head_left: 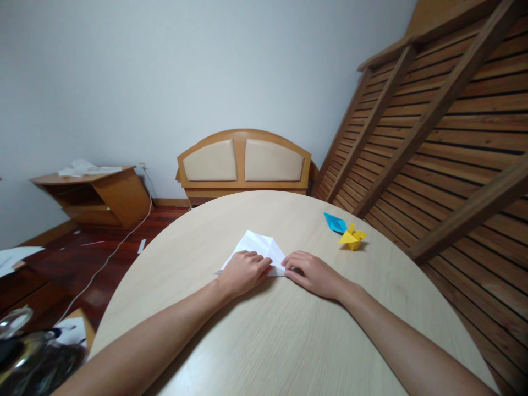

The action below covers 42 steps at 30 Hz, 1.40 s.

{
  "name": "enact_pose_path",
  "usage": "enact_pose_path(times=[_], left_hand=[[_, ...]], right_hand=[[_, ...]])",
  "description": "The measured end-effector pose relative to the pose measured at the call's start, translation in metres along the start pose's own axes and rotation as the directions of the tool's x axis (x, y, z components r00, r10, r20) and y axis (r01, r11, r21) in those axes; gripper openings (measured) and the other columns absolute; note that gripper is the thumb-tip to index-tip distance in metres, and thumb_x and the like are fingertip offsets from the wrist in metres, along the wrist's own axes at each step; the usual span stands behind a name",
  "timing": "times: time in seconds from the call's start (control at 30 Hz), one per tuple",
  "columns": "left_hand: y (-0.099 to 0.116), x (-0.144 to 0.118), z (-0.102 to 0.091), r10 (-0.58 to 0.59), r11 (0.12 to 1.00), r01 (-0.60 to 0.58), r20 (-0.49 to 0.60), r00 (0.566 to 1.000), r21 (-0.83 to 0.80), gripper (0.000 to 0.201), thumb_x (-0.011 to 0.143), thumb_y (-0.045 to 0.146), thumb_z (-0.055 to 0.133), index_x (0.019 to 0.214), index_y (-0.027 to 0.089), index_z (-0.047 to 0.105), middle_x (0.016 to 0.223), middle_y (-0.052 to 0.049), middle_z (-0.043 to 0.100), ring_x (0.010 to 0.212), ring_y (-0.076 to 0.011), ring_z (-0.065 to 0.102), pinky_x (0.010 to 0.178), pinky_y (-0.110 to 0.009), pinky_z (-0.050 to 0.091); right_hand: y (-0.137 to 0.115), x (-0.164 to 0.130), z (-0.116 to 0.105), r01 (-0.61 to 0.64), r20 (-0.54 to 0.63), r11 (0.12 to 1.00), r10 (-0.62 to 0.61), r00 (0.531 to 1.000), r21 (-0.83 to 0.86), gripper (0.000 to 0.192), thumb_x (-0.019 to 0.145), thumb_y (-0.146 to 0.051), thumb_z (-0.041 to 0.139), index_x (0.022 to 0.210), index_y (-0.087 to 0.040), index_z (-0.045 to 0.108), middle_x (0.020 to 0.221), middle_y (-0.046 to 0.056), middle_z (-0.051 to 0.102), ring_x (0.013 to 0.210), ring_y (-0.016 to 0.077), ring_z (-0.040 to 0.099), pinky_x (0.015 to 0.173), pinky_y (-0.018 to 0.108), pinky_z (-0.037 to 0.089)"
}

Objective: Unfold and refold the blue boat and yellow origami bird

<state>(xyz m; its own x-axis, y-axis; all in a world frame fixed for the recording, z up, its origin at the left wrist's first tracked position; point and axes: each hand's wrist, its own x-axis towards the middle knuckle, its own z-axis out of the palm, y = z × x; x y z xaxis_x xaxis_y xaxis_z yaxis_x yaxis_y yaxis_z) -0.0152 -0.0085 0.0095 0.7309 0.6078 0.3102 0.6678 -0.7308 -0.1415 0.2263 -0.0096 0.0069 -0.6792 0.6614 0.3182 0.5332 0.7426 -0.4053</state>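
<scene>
A folded sheet of white paper (252, 242) lies on the round table, pointed at its right and left corners. My left hand (246, 271) rests over its near edge, fingers bent together and pressing the paper down; the fingertips are partly hidden. At the right corner, my right hand (310, 272) has thumb and fingers closed on the paper in a pinch. Off to the right, beyond that hand, sit a blue folded-paper boat (335, 223) and a yellow folded-paper figure (352, 237), untouched.
The pale wooden table (256, 341) curves around in front of me. Behind it stands a padded headboard (243, 159). A slatted wooden frame (445, 137) leans along the right. At left are a low cabinet (119, 198) and a white cable (117, 250) on the floor.
</scene>
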Motion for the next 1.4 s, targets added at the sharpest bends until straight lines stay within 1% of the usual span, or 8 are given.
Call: enact_pose_path(times=[0.27, 0.4, 0.6, 0.73, 0.87, 1.07, 1.23, 1.4], left_hand=[[0.0, 0.0, -0.002, -0.016, 1.0, 0.015, -0.02, 1.0, -0.022, 0.012, 0.093, 0.024, 0.057, 0.1, 0.018, 0.064, 0.1, -0.007, 0.068, 0.093, -0.0228, 0.061, 0.079, -0.035, 0.048], [-0.001, 0.0, 0.002, 0.101, 0.995, -0.102, -0.046, 0.994, -0.021, 0.012, 0.094, 0.019, 0.057, 0.104, 0.018, 0.064, 0.111, -0.006, 0.067, 0.1, -0.0226, 0.06, 0.087, -0.036, 0.047], [0.0, -0.001, 0.003, 0.207, 0.977, -0.206, 0.014, 0.978, -0.06, 0.015, 0.096, 0.019, 0.055, 0.103, 0.019, 0.068, 0.101, -0.005, 0.071, 0.089, -0.0195, 0.065, 0.083, -0.034, 0.047], [0.002, -0.002, 0.0, 0.17, 0.977, -0.164, 0.028, 0.985, -0.133, 0.021, 0.091, 0.016, 0.054, 0.106, 0.02, 0.068, 0.106, -0.004, 0.072, 0.088, -0.0198, 0.067, 0.087, -0.036, 0.049], [0.004, -0.003, 0.0, 0.099, 0.976, -0.088, 0.047, 0.994, -0.198, 0.033, 0.087, 0.016, 0.053, 0.118, 0.016, 0.063, 0.123, -0.009, 0.068, 0.107, -0.0241, 0.065, 0.099, -0.04, 0.047], [-0.003, -0.008, 0.011, -0.013, 0.956, 0.063, 0.176, 0.984, -0.285, 0.052, 0.098, 0.023, 0.037, 0.149, 0.012, 0.038, 0.154, -0.015, 0.038, 0.144, -0.0272, 0.033, 0.116, -0.046, 0.032], [-0.014, -0.01, 0.017, -0.052, 0.944, 0.131, 0.254, 0.966, -0.304, 0.053, 0.104, 0.038, 0.029, 0.154, 0.018, 0.029, 0.161, -0.014, 0.022, 0.149, -0.0286, 0.017, 0.119, -0.049, 0.023], [-0.033, -0.014, 0.024, -0.165, 0.945, 0.234, 0.287, 0.943, -0.226, 0.057, 0.105, 0.044, 0.023, 0.153, 0.014, 0.029, 0.16, -0.017, 0.02, 0.15, -0.0296, 0.014, 0.119, -0.048, 0.02]], right_hand=[[0.0, 0.0, 0.002, -0.033, -0.014, 0.999, 0.033, 0.999, -0.014, 0.012, 0.093, -0.023, 0.06, 0.103, -0.022, 0.067, 0.102, 0.005, 0.07, 0.097, 0.0201, 0.062, 0.089, 0.034, 0.047], [0.001, 0.0, 0.001, 0.022, 0.016, 1.0, -0.022, 1.0, -0.014, 0.017, 0.096, -0.022, 0.056, 0.105, -0.024, 0.07, 0.106, 0.004, 0.07, 0.102, 0.0197, 0.061, 0.093, 0.034, 0.046], [0.004, -0.003, 0.001, 0.024, 0.01, 0.999, -0.023, 1.0, -0.042, 0.021, 0.097, -0.023, 0.054, 0.107, -0.026, 0.073, 0.111, 0.005, 0.069, 0.104, 0.0198, 0.061, 0.094, 0.034, 0.047], [0.005, -0.003, 0.001, 0.021, 0.003, 0.998, -0.02, 1.0, -0.062, 0.023, 0.098, -0.024, 0.054, 0.109, -0.026, 0.073, 0.111, 0.006, 0.069, 0.105, 0.0203, 0.062, 0.093, 0.035, 0.048], [0.003, -0.003, 0.002, 0.014, -0.012, 0.994, -0.015, 1.0, -0.105, 0.024, 0.097, -0.025, 0.054, 0.112, -0.026, 0.073, 0.113, 0.007, 0.069, 0.106, 0.0213, 0.061, 0.094, 0.037, 0.048], [-0.001, -0.005, 0.002, 0.051, 0.042, 0.992, -0.046, 0.998, -0.113, 0.037, 0.093, -0.034, 0.059, 0.128, -0.023, 0.065, 0.136, 0.009, 0.062, 0.128, 0.0262, 0.053, 0.111, 0.045, 0.039], [-0.003, -0.006, 0.001, 0.032, 0.074, 0.995, -0.026, 0.997, -0.091, 0.046, 0.09, -0.038, 0.062, 0.134, -0.022, 0.061, 0.14, 0.01, 0.059, 0.13, 0.0268, 0.053, 0.113, 0.045, 0.037], [-0.005, -0.005, 0.0, 0.017, 0.096, 0.996, -0.008, 0.995, -0.089, 0.048, 0.088, -0.04, 0.065, 0.132, -0.022, 0.062, 0.14, 0.01, 0.058, 0.131, 0.0274, 0.052, 0.113, 0.045, 0.037]])
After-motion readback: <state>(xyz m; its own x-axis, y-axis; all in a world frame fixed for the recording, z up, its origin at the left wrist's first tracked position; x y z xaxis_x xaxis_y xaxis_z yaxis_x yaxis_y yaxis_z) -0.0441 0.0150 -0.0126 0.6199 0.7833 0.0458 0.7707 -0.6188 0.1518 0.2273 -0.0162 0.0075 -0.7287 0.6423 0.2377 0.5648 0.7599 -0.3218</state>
